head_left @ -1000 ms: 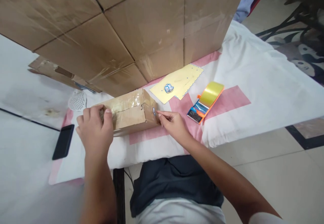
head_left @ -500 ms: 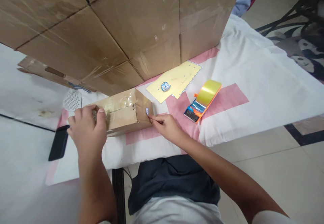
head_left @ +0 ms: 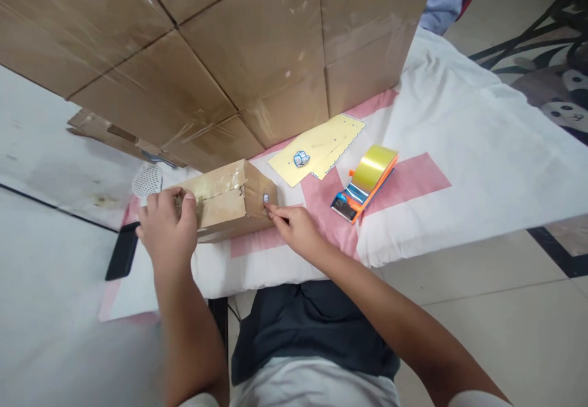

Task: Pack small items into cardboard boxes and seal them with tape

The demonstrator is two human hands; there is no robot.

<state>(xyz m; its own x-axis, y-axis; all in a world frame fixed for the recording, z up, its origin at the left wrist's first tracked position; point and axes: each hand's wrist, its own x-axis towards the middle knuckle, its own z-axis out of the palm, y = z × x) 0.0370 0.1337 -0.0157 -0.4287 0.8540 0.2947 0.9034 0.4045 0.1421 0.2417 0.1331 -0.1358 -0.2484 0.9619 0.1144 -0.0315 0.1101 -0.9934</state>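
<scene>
A long cardboard box (head_left: pixel 220 197) lies on the table with clear tape along its top. My left hand (head_left: pixel 169 226) is wrapped over the box's left end, thumb on top and fingers on the far side. On the box's right end face is a small white and blue sticker (head_left: pixel 266 198). My right hand (head_left: pixel 294 226) touches that face just below the sticker, its thumb and forefinger pinched together. Whether anything is between those fingertips is hidden. Right of this hand lies an orange tape dispenser (head_left: pixel 353 203) with a yellowish tape roll.
Large taped cardboard boxes (head_left: pixel 257 57) stand stacked along the back. A yellow sheet (head_left: pixel 333 143) carries a crumpled white and blue bit (head_left: pixel 301 159). At the left lie a black phone (head_left: pixel 122 252) and a white perforated object (head_left: pixel 147 180). A pink and white cloth (head_left: pixel 459 125) covers the table.
The camera view has shifted slightly. Both hands keep their places on the box, and my right fingertips remain just below the sticker.
</scene>
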